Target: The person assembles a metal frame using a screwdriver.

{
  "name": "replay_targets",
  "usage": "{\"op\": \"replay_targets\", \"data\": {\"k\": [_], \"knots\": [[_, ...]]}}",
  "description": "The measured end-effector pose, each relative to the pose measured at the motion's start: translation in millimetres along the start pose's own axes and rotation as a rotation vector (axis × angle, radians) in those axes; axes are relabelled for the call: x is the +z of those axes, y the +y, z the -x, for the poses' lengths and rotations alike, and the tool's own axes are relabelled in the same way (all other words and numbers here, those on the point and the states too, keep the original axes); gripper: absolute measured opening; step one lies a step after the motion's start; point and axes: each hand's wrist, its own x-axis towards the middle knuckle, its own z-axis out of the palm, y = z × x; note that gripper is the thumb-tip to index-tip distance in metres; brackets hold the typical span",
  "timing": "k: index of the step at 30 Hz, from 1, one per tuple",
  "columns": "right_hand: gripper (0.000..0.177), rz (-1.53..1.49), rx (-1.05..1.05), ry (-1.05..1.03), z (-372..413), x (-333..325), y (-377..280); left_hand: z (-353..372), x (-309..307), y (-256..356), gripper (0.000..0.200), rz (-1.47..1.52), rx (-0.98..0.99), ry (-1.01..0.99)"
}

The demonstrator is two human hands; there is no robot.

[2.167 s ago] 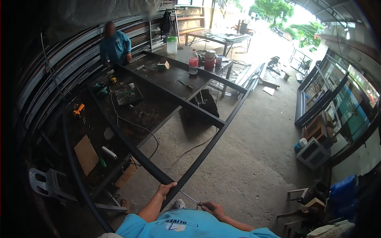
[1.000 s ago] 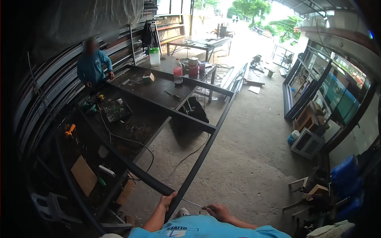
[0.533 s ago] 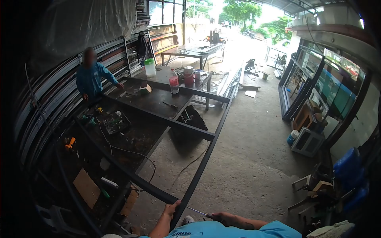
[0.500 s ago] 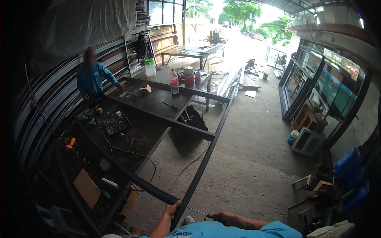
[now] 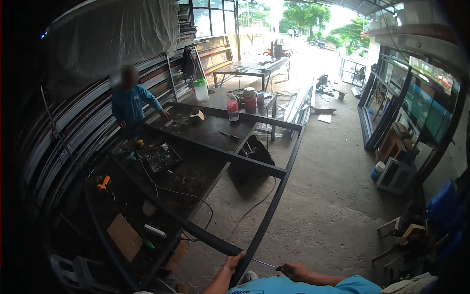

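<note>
Hands apart, one on each side of the frame's [image 5: 269, 210] right-hand rail. Left hand [image 5: 234, 262] clamped on the frame at its near right part, where a crossbar [image 5: 210, 237] meets that rail. Right hand [image 5: 292, 271] closed around the screwdriver [image 5: 264, 263], right of the rail. Shaft points left from the right hand, long axis roughly crosswise to the rail. Tip appears to reach the rail's right side, just beside the left hand; whether seated, cannot tell.
</note>
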Motion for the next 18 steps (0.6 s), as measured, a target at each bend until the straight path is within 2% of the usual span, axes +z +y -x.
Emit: {"op": "replay_targets", "data": {"k": [2, 3, 5, 6, 10, 12, 13, 15, 16, 18], "knots": [[0.027, -0.113, 0.149, -0.074, -9, -1, 16, -11, -4, -5, 0.041, 0.042, 0.013, -0.025], [0.027, -0.114, 0.156, -0.069, -19, -5, 25, -9, -5, -1, 0.041, 0.037, 0.009, -0.031], [0.027, -0.788, 0.545, -0.456, -26, -14, 38, -4, -5, 1, 0.041, -0.002, -0.084, -0.011], [0.026, -0.991, 0.56, -0.484, -22, -21, 22, -9, -4, -1, 0.041, -0.016, -0.089, -0.031], [0.026, -1.087, 0.639, -0.449, -22, -13, 32, -21, -9, -13, 0.044, 0.064, -0.025, -0.021], [0.03, -1.134, 0.609, -0.576, -26, -4, 55, -5, 4, -1, 0.053, 0.03, -0.047, 0.095], [0.03, -1.134, 0.595, -0.57, -23, 4, 59, -1, 6, -3, 0.053, 0.023, -0.034, 0.094], [0.035, -0.863, 0.616, -0.347, -20, -2, 38, -14, 11, -5, 0.063, 0.002, 0.033, 0.145], [0.035, -0.876, 0.601, -0.359, -13, 5, 41, -23, 13, -7, 0.071, 0.026, -0.003, 0.236], [0.044, -0.645, 0.235, -0.299, -11, 11, 46, -51, 16, 0, 0.073, 0.095, 0.039, 0.271]]}}
